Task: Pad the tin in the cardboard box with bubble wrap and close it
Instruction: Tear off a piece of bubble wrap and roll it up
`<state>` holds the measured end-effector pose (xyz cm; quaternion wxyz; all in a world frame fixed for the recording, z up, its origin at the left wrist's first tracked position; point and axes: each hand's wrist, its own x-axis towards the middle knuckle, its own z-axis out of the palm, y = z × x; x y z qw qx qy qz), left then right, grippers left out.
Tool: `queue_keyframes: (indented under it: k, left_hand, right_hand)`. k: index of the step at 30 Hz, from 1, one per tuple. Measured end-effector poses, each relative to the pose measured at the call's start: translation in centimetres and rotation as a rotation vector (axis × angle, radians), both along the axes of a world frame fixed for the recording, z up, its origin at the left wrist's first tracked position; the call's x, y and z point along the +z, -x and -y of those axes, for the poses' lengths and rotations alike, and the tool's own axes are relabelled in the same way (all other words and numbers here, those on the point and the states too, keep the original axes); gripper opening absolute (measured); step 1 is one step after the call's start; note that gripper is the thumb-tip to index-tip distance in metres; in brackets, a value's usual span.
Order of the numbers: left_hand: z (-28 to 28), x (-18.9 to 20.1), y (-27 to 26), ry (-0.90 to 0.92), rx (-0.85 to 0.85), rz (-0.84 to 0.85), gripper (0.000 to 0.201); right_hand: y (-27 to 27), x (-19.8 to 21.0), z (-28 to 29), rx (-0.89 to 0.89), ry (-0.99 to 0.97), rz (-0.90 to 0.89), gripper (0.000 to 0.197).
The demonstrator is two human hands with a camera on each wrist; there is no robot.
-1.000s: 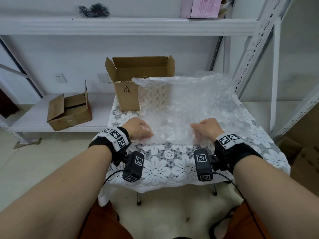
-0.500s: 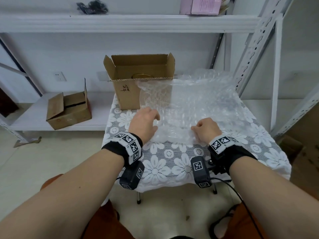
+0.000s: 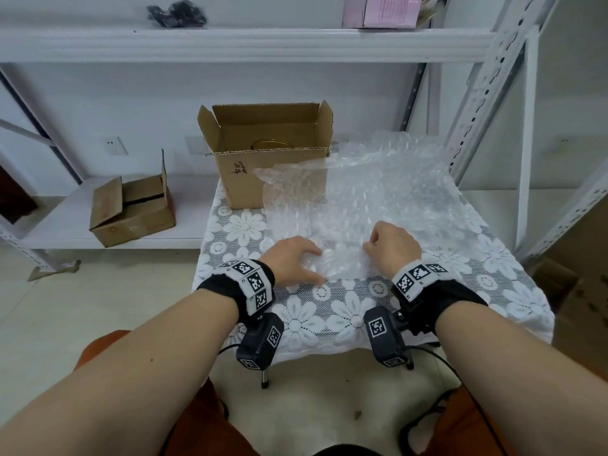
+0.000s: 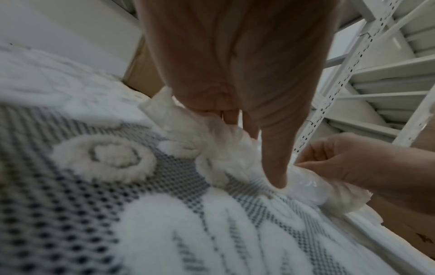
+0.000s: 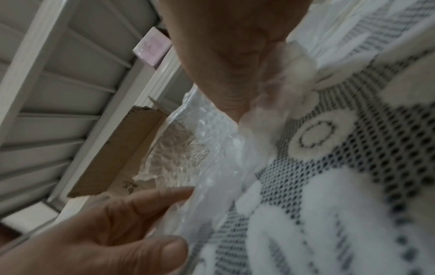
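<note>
An open cardboard box (image 3: 263,166) stands at the table's back left, and the gold rim of the tin (image 3: 273,144) shows inside it. A clear bubble wrap sheet (image 3: 378,192) lies across the table, its left far corner leaning against the box front. The near edge of the bubble wrap (image 4: 223,141) is bunched into a roll. My left hand (image 3: 314,264) holds this roll between thumb and spread fingers. A little to the right, my right hand (image 3: 373,248) grips the same edge with curled fingers. In the right wrist view the bubble wrap (image 5: 188,148) runs from my right hand (image 5: 235,83) to the box (image 5: 113,158).
The small table (image 3: 329,311) has a white lace flower cloth. A second, smaller cardboard box (image 3: 131,212) sits on a low shelf at the left. White metal shelving uprights (image 3: 477,110) stand close behind and right. A pink box (image 3: 381,9) is on the upper shelf.
My left hand lifted off the wrap, opened, then came back down on the near edge. The wrap's raised far edge sank, uncovering the box opening. My right hand kept its grip.
</note>
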<state>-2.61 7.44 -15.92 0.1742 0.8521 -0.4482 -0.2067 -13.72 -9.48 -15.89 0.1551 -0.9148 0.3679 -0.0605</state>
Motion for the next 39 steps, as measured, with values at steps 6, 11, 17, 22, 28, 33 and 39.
queue_keyframes:
  k: [6,11,17,22,28,33,39]
  left_hand:
    - [0.4,-0.3,0.2,-0.082,-0.06,0.117,0.069]
    - [0.5,-0.2,0.5,-0.108,-0.057,0.115,0.068]
    - [0.2,0.3,0.5,-0.093,0.007,0.064,0.068]
    - [-0.1,1.9,-0.2,-0.013,0.099,-0.06,0.043]
    - [-0.7,2.1,-1.0,0.073,0.198,-0.074,0.029]
    - [-1.1,1.9,-1.2,0.159,0.315,-0.102,0.029]
    - [-1.3,1.5,-1.2,0.137,0.375,-0.099,0.021]
  right_hand:
    - [-0.2,1.6,-2.4,0.457,0.379,0.18,0.024]
    - [0.1,1.4,-4.8,0.608,0.048,-0.149,0.045]
    - [0.4,0.6,-3.9,0.627,0.109,-0.163,0.041]
    - [0.8,0.8,-3.3,0.558,0.044,-0.112,0.052]
    - [0.2,1.5,-2.8,0.405,-0.112,-0.054,0.036]
    - [-0.1,1.9,-1.7,0.262,-0.222,-0.012,0.028]
    - [-0.7,3.0,-0.5,0.182,-0.416,-0.048,0.027]
